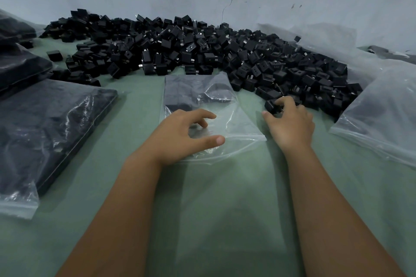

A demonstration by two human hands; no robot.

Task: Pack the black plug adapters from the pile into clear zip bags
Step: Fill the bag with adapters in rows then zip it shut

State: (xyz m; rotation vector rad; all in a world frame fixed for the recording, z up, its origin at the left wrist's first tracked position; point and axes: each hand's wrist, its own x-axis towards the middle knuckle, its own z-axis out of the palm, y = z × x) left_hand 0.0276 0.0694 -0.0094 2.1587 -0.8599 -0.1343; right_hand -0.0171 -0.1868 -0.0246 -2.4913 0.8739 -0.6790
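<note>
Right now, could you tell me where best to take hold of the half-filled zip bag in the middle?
Probably pinch the zip bag at its empty mouth edge, from the near side: the adapters sit at its far end, and the mouth gapes toward you.

We see dim, cool, even light and soft shadows under both forearms. Glare streaks the filled bag [51, 123] left of our hands; wide-angle distortion bends the edges, which blur slightly.

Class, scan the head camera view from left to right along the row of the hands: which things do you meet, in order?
Filled zip bag → left hand on the part-filled bag → right hand at the pile's edge → clear bag.
</note>
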